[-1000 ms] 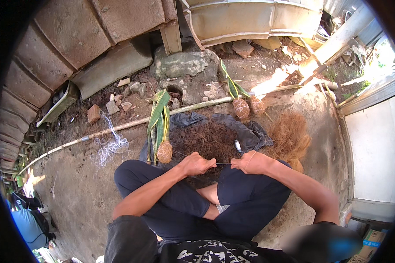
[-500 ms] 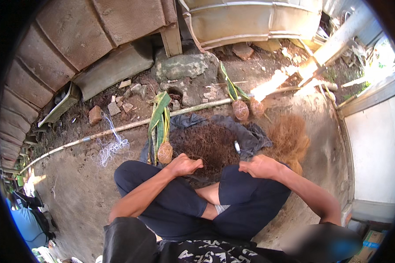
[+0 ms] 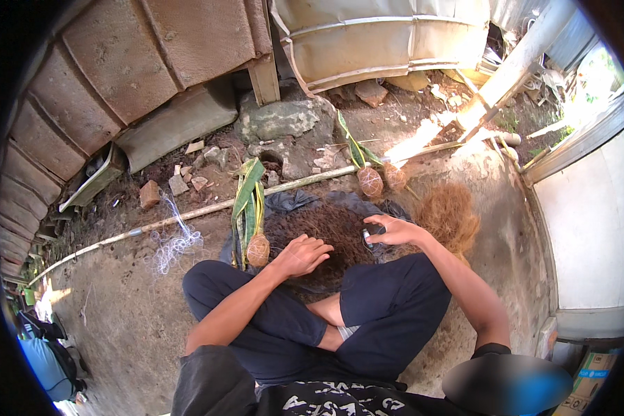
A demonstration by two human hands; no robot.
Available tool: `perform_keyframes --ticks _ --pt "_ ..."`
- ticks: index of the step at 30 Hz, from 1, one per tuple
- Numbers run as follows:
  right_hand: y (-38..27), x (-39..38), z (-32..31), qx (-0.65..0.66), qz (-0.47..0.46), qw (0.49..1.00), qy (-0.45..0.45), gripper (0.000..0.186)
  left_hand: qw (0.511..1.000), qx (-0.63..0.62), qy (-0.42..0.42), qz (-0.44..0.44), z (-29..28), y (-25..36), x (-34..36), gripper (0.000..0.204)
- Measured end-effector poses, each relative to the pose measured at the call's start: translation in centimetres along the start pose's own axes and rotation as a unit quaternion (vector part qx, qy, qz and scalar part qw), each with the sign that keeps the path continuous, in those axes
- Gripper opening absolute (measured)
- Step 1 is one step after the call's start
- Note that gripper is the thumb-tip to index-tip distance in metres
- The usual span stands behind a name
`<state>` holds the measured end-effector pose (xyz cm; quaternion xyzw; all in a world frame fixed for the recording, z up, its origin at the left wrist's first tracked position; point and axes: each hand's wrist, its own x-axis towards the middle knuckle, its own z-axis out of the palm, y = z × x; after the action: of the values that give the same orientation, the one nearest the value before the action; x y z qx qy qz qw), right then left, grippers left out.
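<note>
My left hand (image 3: 304, 256) hovers, palm down, over the near left edge of a dark soil heap (image 3: 312, 225), its fingers loosely stretched and slightly apart. Beside it stands a thread-wrapped brown ball (image 3: 258, 250) with long green, yellow-edged leaves (image 3: 247, 194). My right hand (image 3: 395, 230) is at the heap's right side, thumb and fingers spread around a small white object (image 3: 367, 237) whose kind I cannot make out. Whether the fingers touch it is unclear. Under the soil lies a dark plastic sheet (image 3: 288, 201).
Beyond the heap sit two more wrapped balls (image 3: 370, 182) with leaves, against a long pole (image 3: 218, 206). Brown fibre (image 3: 447, 218) is piled to the right. Tangled white string (image 3: 177, 246) lies left. Brick pieces (image 3: 150, 194) and a large rock (image 3: 284, 121) are behind the pole.
Both hands were closed near my knees and have opened. The right hand has moved forward and left to the small white object; the left has shifted slightly right. The view has shifted a little.
</note>
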<state>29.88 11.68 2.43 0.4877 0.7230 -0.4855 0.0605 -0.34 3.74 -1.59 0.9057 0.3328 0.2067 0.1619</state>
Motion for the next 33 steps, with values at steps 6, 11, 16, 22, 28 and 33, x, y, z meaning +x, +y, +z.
perform_keyframes --ticks 6,11,16,22,28,33 --pt "-0.8 -0.9 -2.5 0.275 0.101 0.949 -0.114 0.055 0.998 -0.043 0.039 -0.035 -0.6 -0.2 0.3 0.029" --pt "-0.9 -0.9 -4.3 0.129 0.182 0.959 -0.177 0.041 0.996 -0.061 0.045 -0.045 -0.7 -0.3 0.1 0.031" --pt "-2.3 -1.2 -2.2 -0.291 0.239 0.923 0.077 0.023 0.992 -0.100 0.043 -0.056 -0.6 -0.4 0.5 0.032" --pt "-10.0 1.6 6.1 -0.087 -0.038 0.986 0.141 0.045 0.963 -0.210 0.017 -0.168 -1.6 -0.4 -0.8 0.045" --pt "-6.4 8.6 17.1 0.109 -0.228 0.934 0.254 0.039 0.973 -0.166 -0.042 -0.155 -2.0 -0.8 0.6 0.051" --pt "-9.4 5.9 16.8 0.258 -0.115 0.941 0.184 0.025 0.932 -0.289 0.009 -0.219 -6.9 -1.3 -0.2 0.044"
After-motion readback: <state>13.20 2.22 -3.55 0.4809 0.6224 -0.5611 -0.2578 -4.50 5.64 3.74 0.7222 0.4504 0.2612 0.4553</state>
